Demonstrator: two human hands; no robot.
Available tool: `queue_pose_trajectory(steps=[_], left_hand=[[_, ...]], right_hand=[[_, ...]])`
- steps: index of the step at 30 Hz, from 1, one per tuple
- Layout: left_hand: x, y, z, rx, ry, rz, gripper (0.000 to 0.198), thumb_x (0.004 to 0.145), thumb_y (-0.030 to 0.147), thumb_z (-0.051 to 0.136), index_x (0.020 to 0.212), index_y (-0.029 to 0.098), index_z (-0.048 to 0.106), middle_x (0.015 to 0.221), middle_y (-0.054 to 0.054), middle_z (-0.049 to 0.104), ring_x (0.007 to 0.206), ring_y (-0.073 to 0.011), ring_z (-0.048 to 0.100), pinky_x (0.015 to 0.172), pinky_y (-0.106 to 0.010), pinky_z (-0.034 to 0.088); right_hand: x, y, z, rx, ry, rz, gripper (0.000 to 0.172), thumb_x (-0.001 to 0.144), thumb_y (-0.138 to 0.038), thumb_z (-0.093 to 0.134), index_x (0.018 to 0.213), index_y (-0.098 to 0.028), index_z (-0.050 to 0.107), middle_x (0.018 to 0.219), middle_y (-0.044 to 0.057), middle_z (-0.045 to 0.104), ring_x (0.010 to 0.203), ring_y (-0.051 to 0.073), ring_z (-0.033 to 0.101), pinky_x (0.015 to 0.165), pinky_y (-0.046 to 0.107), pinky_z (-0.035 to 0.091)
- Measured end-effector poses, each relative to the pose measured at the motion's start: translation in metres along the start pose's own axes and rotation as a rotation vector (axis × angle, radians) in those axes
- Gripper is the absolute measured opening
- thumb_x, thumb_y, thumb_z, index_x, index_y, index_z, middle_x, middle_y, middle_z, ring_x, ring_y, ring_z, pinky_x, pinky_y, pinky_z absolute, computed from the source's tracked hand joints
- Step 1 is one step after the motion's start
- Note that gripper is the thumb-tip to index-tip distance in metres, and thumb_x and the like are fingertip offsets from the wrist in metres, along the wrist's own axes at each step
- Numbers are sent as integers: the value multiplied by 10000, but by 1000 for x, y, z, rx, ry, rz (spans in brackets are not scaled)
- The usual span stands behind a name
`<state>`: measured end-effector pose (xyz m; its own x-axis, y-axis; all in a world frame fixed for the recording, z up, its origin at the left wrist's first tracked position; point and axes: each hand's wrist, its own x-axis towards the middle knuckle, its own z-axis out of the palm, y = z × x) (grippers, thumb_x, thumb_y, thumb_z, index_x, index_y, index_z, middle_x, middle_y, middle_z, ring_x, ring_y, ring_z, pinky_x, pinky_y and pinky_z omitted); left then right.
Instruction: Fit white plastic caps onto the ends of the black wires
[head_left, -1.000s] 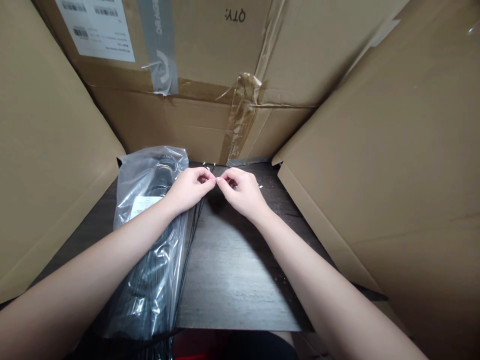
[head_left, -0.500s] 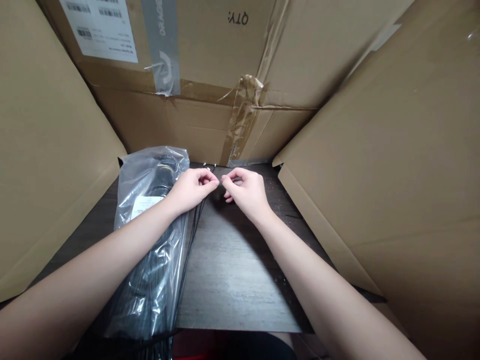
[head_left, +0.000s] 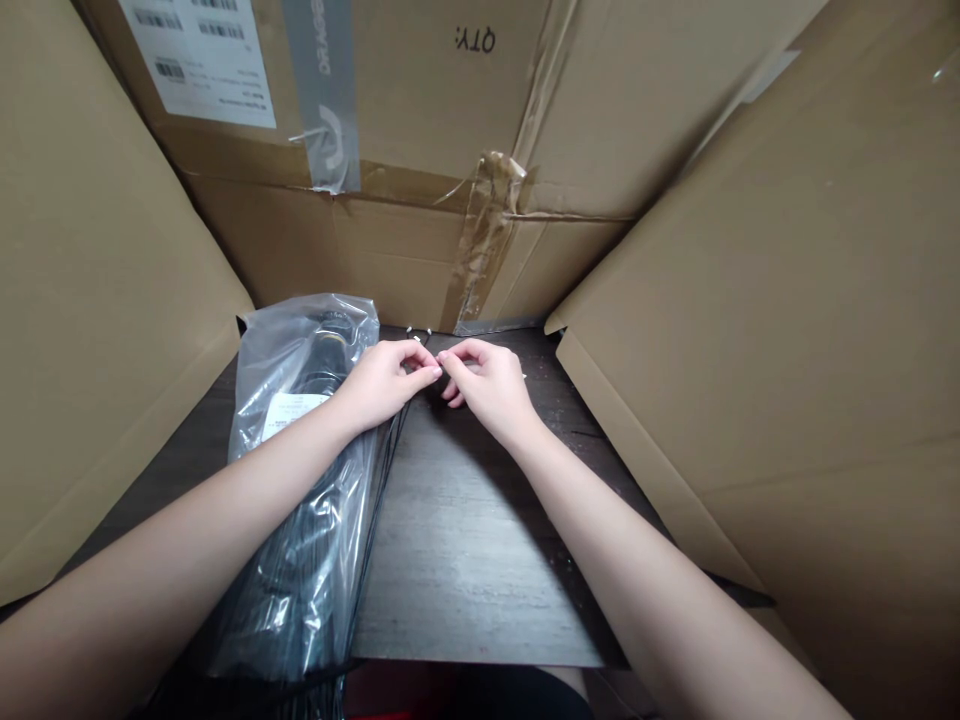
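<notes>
Pinching closed near black cables (head_left: 385,470), left hand (head_left: 386,381) and right hand (head_left: 489,382) hide anything gripped; slack grip could drop it.

One head-worn view, forward and down, close over the table (head_left: 465,570)

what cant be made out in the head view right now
All in the head view:
- Anything pinched by the left hand or right hand: too small, covered by the fingers.
- Print on the label: too small and blurred; the left forearm hides part.
- Part of the bag: behind that forearm.
- Rest of the tape lettering: cut off by the top edge.
</notes>
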<state>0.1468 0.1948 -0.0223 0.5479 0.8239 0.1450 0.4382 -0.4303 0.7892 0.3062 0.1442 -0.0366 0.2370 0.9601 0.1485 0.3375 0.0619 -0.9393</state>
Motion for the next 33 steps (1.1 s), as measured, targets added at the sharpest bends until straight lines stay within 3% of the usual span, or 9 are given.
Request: queue_pose_trajectory(steps=[5,8,14,23,33], left_hand=[[-1,1,1,-84,-51,-46,162,873,304,624,854,157,690,812,-28,732,487,-91,568,529,-241,437],[-1,2,2,-177,-65,-119,122,887,262,627,864,148,665,832,-49,729,532,-113,640,485,-223,473],[2,4,3,-327,-13,-219,45,874,152,670,871,117,698,742,-58,732,659,-134,713,639,-244,592],[3,3,4,-425,19,-253,48,856,120,702,810,111,693,691,-62,734,683,-151,737,658,-252,611],[1,7,2,-451,44,-249,55,815,141,724,777,106,706,684,-67,737,634,-140,708,629,-249,585]], right_hand=[[1,3,0,-20,-7,-12,221,842,-381,664,769,-174,641,537,5,646,454,143,646,411,205,519],[2,4,0,-25,-17,-20,209,859,-373,639,782,-179,627,542,-2,634,460,145,646,406,205,512],[4,7,1,-39,-50,-42,171,890,-342,585,812,-192,610,511,-19,596,458,157,642,408,223,516],[5,14,2,-97,-54,-117,164,897,-351,585,824,-206,610,571,-2,637,488,173,665,457,265,546],[2,6,0,-74,-58,-80,167,878,-356,595,817,-202,614,566,-12,606,452,149,618,402,234,503]])
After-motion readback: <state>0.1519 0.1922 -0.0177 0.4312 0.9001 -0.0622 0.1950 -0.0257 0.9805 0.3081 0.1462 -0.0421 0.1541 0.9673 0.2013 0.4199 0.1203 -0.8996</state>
